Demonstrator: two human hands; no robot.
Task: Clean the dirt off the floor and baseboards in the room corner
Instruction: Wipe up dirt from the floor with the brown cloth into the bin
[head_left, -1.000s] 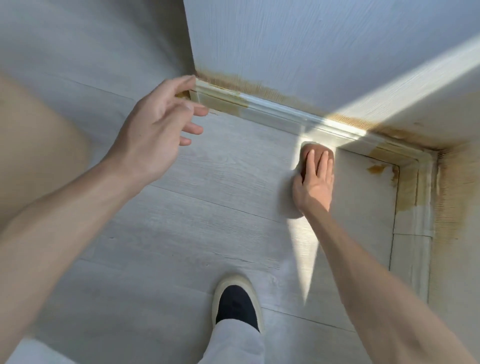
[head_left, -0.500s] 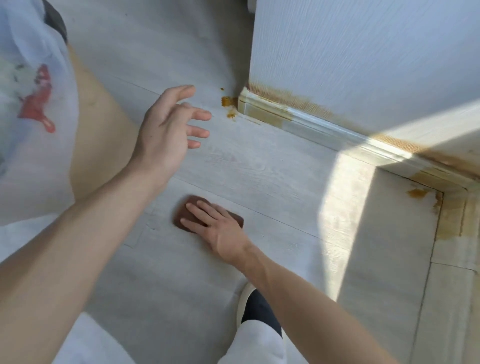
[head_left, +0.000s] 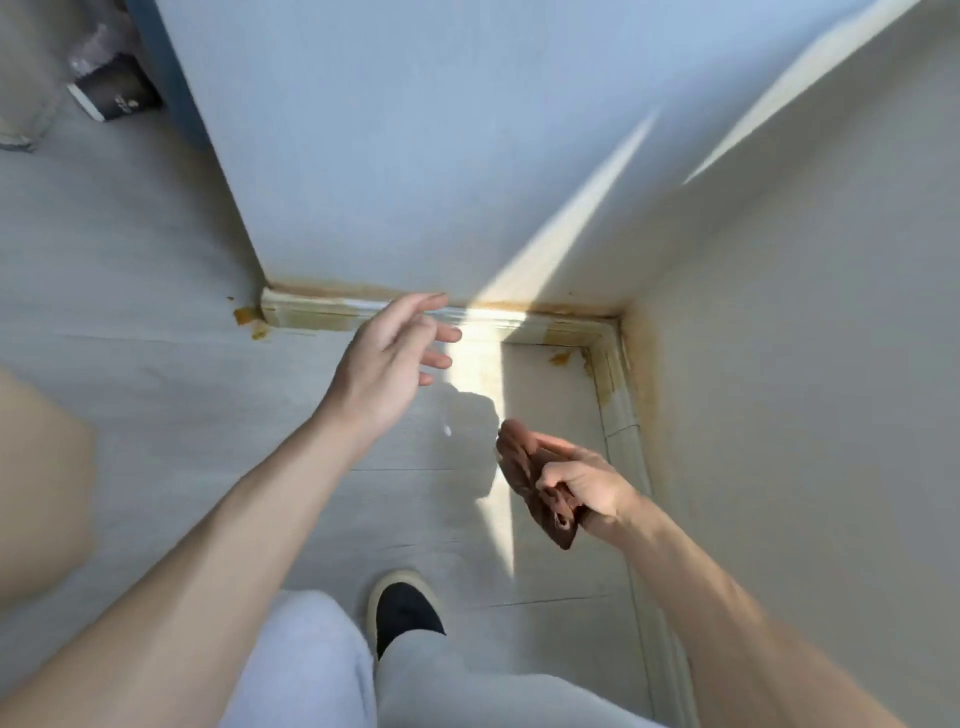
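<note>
Head view: the right hand (head_left: 582, 480) is held above the floor (head_left: 156, 405) at about 4 o'clock from the frame's centre, its fingers curled round a brown cloth (head_left: 535, 488), which is gripped in a bunch and lifted clear of the boards. The left hand (head_left: 387, 364) is raised at centre, palm down, fingers straight and loosely spread, nothing held; its fingertips are seen over the baseboard (head_left: 322, 312). Whether the baseboard is touched cannot be told.

Dirt is seen in several places. An orange blob (head_left: 247, 315) lies on the floor at 9 o'clock, just beside the baseboard's left end. A smaller orange smear (head_left: 561, 357) lies on the floor at 3 o'clock, near the corner (head_left: 615, 325). Yellow-brown staining is spread along the top of the baseboard and down the side baseboard (head_left: 615, 395) at the right wall (head_left: 779, 364).

A strip of sunlight is cast across the floor between the hands. A dark shoe (head_left: 402, 608) with a pale sole is planted at 6 o'clock, below light trousers (head_left: 311, 665). A dark box (head_left: 114, 96) is seen at 11 o'clock, far from the corner.
</note>
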